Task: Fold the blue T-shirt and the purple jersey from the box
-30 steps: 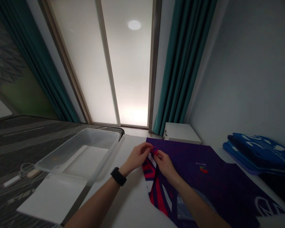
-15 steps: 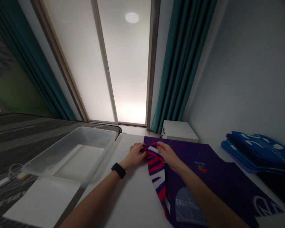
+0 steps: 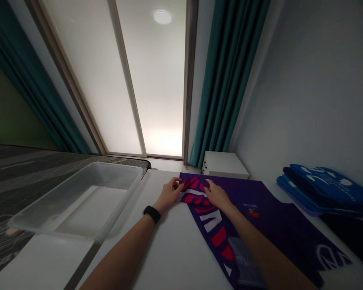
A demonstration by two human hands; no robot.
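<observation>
A purple T-shirt (image 3: 278, 217) lies spread on the white table, with a small red-and-green emblem on it. Its near left side is folded over, showing a band of red and white shapes (image 3: 219, 235). At the far left corner of the shirt, my left hand (image 3: 169, 192), with a dark watch on the wrist, has thumb and fingers curled at the patterned fabric edge. My right hand (image 3: 218, 195) grips the same patterned part a little to the right, thumb and fingers bent on the cloth. The fingertips are partly hidden by folds.
A clear plastic bin (image 3: 109, 217) stands left of the white table (image 3: 166, 249). Folded blue clothes (image 3: 326, 187) are stacked at the right, beside a black cloth (image 3: 351, 233). A white cabinet (image 3: 225, 163) stands beyond the table, before teal curtains (image 3: 226, 88).
The patterned strip between my hands has been turned over and laid flatter and wider on the shirt. My hands have moved slightly apart. The view has shifted a little to the right.
</observation>
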